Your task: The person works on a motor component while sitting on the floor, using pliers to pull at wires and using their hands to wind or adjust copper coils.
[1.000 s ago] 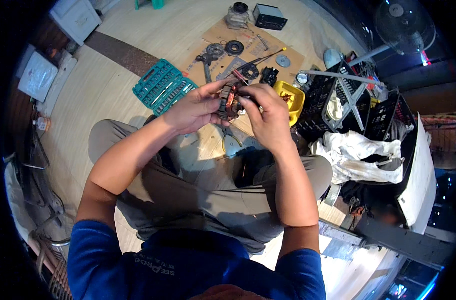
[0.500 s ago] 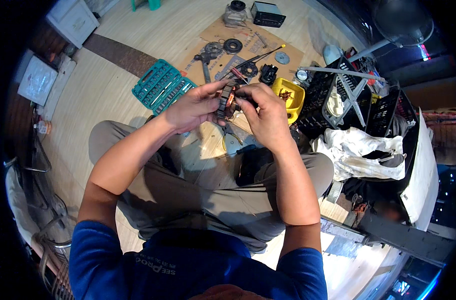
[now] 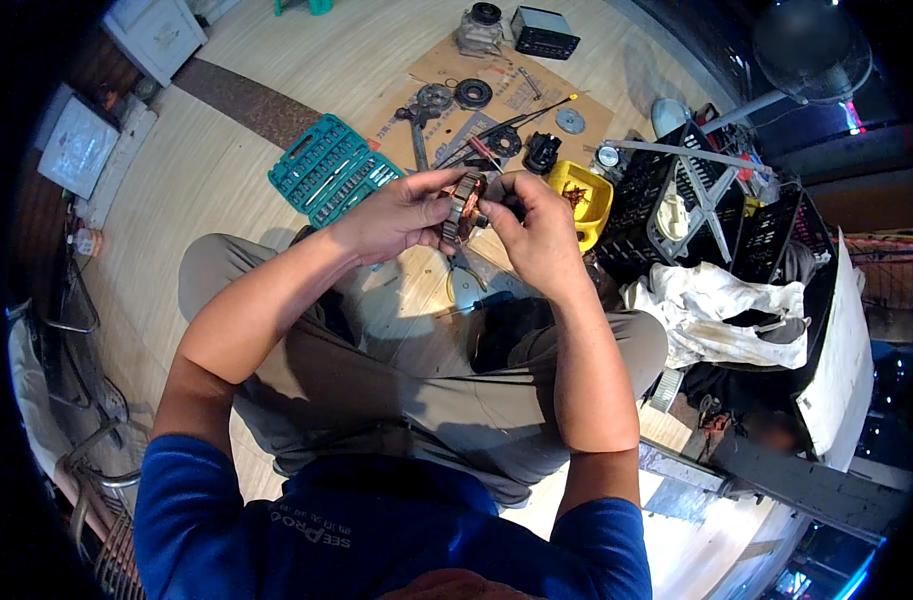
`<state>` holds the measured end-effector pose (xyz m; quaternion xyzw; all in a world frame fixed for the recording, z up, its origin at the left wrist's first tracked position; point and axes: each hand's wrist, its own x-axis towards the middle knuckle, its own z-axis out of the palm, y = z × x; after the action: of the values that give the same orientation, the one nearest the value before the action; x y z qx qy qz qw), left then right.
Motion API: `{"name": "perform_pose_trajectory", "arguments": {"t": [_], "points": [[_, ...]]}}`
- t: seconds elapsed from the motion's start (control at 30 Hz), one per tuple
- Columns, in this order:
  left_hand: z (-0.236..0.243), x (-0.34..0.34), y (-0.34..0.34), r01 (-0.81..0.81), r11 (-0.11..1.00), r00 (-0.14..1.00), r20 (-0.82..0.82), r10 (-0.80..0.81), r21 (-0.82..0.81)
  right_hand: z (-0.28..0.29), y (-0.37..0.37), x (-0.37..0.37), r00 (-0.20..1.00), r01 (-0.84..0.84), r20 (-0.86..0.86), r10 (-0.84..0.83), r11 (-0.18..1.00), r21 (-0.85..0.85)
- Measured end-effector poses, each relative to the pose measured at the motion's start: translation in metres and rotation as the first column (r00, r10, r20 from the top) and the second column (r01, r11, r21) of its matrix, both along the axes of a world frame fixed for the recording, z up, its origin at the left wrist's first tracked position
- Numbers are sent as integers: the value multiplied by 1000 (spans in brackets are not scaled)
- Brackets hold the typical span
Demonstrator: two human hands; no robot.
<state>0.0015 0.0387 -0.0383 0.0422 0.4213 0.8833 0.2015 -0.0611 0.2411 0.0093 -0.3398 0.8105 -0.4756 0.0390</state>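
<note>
Above my lap I hold a round motor core [image 3: 462, 208] with a dark slotted metal rim and copper windings, probably a stator. My left hand [image 3: 402, 212] grips its rim from the left, thumb on the near face and fingers around it. On the right side, the bent fingers and thumb of my right hand [image 3: 533, 222] pinch at the windings; whether a loose wire lies between them is hidden. Below the core, pliers with yellow handles [image 3: 451, 284] lie on the floor. Beyond my hands is a red-handled screwdriver [image 3: 484, 150].
A green socket set case [image 3: 322, 170] lies open at left. Motor parts, including a black ring [image 3: 473, 94], rest on flattened cardboard [image 3: 587, 100]. At right stand a yellow container [image 3: 599, 205] holding copper scraps, black crates [image 3: 637, 200] and a white cloth [image 3: 677, 310].
The core has turned slightly in my hands, showing more of its copper windings. My right fingers have shifted a little on it. The whole view has moved slightly.
</note>
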Motion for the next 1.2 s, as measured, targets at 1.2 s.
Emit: {"name": "perform_pose_trajectory", "arguments": {"t": [1.2], "points": [[0, 0, -3, 10, 999, 997, -70, -13, -51, 8, 2, 1, 996, -65, 64, 66, 998, -17]]}}
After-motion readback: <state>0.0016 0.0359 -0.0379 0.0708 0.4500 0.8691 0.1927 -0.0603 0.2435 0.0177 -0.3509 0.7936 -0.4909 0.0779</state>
